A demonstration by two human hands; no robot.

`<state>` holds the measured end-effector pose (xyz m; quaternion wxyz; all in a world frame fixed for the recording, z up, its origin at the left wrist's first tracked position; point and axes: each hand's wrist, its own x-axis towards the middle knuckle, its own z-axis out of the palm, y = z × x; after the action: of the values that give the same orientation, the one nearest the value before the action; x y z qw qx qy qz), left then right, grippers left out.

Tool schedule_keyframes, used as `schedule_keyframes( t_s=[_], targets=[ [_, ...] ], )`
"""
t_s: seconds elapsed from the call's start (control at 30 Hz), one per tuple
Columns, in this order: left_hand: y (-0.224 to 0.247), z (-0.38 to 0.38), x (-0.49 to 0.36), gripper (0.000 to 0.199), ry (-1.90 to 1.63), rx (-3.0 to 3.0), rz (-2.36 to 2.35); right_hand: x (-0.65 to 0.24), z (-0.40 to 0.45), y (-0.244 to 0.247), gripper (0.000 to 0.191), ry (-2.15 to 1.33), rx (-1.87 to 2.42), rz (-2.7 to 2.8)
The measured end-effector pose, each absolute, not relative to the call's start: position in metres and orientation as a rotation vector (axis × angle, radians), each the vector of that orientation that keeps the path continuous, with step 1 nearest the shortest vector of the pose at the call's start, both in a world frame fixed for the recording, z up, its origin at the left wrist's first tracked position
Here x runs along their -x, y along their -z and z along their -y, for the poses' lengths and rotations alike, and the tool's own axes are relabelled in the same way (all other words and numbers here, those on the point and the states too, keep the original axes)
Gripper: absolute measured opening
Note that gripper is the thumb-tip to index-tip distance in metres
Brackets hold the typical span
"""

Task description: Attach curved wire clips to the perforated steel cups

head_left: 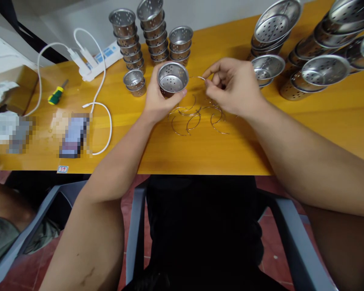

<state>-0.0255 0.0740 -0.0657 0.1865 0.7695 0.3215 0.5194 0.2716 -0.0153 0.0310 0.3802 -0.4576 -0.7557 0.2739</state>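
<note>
My left hand is wrapped round a perforated metal cup, its open top facing up. Just to the right, my right hand pinches a thin curved metal wire between thumb and forefinger; the wire's left end comes close to the cup's rim, and whether they touch is hard to tell. Several loose curved wires lie on the wooden table below both hands. Behind the held cup stand stacks of similar perforated cups, and a short stack sits left of my left hand.
More metal cups are stacked and leaning at the right. On the left are a power strip with white cables, a green and yellow screwdriver, a phone and a cardboard box. Another person's leg shows at lower left.
</note>
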Motion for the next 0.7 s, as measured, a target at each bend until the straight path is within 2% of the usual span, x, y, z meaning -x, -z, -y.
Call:
schedule_keyframes(
  t_s=[0.07, 0.13, 0.37, 0.57, 0.7],
  targets=[
    [0.064, -0.07, 0.022, 0.095, -1.444, -2.158, -0.904, -0.269, 0.018, -0.034, 0.048, -0.721, 1.123, 1.871],
    [0.063, -0.068, 0.02, 0.09, -1.451, -2.133, -0.909, -0.268, 0.02, -0.036, 0.043, -0.735, 1.091, 1.839],
    [0.072, -0.072, 0.023, 0.112, -1.46, -2.186, -0.864, -0.264, 0.004, -0.015, 0.042, -0.748, 0.841, 1.741],
    [0.068, -0.06, 0.016, 0.103, -1.402, -2.188, -0.964, -0.253, 0.015, -0.013, 0.036, -0.785, 0.828, 1.715],
    [0.072, -0.055, 0.012, 0.105, -1.335, -2.199, -0.896, -0.246, 0.025, -0.02, 0.028, -0.761, 0.894, 1.748]
  ],
)
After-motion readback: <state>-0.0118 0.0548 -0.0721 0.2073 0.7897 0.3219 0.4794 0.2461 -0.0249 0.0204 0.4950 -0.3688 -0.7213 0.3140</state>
